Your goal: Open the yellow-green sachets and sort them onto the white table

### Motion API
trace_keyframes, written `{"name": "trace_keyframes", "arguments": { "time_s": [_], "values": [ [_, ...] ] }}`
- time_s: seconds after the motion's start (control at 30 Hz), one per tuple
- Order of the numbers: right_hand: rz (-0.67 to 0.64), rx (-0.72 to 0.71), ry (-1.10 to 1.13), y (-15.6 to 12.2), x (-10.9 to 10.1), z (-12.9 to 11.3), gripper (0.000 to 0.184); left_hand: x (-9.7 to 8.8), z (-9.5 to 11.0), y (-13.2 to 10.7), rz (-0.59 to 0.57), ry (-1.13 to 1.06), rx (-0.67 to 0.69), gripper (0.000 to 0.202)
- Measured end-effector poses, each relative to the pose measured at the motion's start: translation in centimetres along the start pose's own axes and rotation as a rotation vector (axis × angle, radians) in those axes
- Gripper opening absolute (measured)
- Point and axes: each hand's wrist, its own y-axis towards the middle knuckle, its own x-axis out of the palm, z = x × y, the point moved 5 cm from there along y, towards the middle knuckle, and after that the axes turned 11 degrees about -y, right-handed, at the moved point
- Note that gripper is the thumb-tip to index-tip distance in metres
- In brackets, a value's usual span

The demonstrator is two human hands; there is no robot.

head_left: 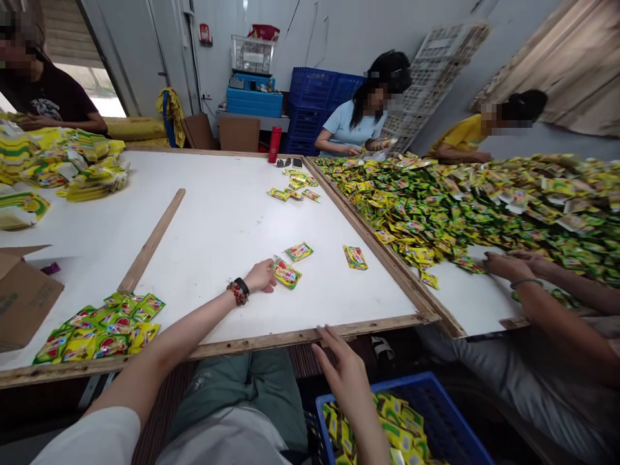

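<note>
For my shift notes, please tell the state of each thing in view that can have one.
Left hand: open, against a yellow sachet.
Right hand: open, at the wooden table edge.
Blue crate: filled with sachets.
Cardboard box: flap open.
Red flask: upright.

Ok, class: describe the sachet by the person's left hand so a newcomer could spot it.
On the white wood-framed table, find the left hand wearing a beaded bracelet. The yellow sachet at its fingertips is the only one touching it.

Left hand [260, 276] touches a foil sachet [286, 273].
</note>
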Motion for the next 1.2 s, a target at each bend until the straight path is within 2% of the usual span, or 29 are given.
{"name": "trace_keyframes", "arguments": {
  "time_s": [0.07, 0.13, 0.2, 0.27, 0.33, 0.4, 0.5, 0.6, 0.7, 0.83, 0.87, 0.93, 1.03, 1.1, 1.2],
  "values": [
    [0.106, -0.001, 0.119, 2.0, 0.4, -1.6, 0.055, 0.4, 1.2, -2.3, 0.009, 0.025, 0.099, 0.01],
    [0.123, 0.002, 0.264, 3.5, 0.9, -2.8, 0.066, 0.8, 1.9, -5.4, 0.009, 0.068, 0.222, 0.011],
    [-0.01, -0.025, 0.464, 4.2, 2.0, -4.1, 0.065, 1.5, 2.0, -8.4, 0.019, 0.109, 0.389, 0.014],
    [-0.157, -0.046, 0.649, 3.9, 3.4, -5.3, 0.055, 2.4, 1.1, -10.9, 0.113, 0.087, 0.525, 0.019],
    [-0.192, -0.018, 0.748, 3.0, 4.4, -5.6, 0.049, 3.3, -0.7, -12.2, 0.27, 0.01, 0.559, 0.055],
    [-0.169, 0.056, 0.836, 1.8, 5.2, -5.2, 0.048, 4.4, -2.8, -12.7, 0.395, -0.057, 0.53, 0.079],
    [-0.185, 0.155, 1.102, 0.6, 5.8, -4.7, 0.048, 6.1, -4.6, -12.8, 0.478, -0.099, 0.547, 0.073],
    [-0.193, 0.268, 1.272, 0.5, 5.6, -5.1, 0.035, 7.0, -4.8, -13.2, 0.536, -0.075, 0.716, 0.071],
    [-0.172, 0.398, 1.295, 1.1, 5.3, -5.9, 0.031, 7.3, -4.7, -13.5, 0.54, -0.006, 0.822, 0.061],
    [-0.235, 0.487, 1.398, 1.9, 5.0, -6.6, 0.028, 7.4, -4.4, -13.5, 0.435, 0.063, 0.865, 0.036],
    [-0.252, 0.487, 1.41, 2.0, 4.9, -6.6, 0.032, 7.4, -4.4, -13.3, 0.417, 0.081, 0.849, 0.036],
    [-0.263, 0.431, 1.367, 2.2, 4.3, -6.6, 0.036, 7.3, -4.5, -13.0, 0.401, 0.107, 0.777, 0.049],
    [-0.241, 0.227, 1.115, 2.4, 3.3, -7.0, 0.036, 7.1, -4.6, -12.5, 0.319, 0.133, 0.657, 0.074],
    [-0.174, 0.108, 0.883, 2.3, 2.8, -7.3, 0.036, 7.1, -4.7, -12.2, 0.25, 0.157, 0.601, 0.073],
    [-0.064, 0.074, 0.645, 2.4, 2.6, -7.3, 0.033, 7.1, -5.0, -12.0, 0.238, 0.164, 0.562, 0.063]
  ]
}}
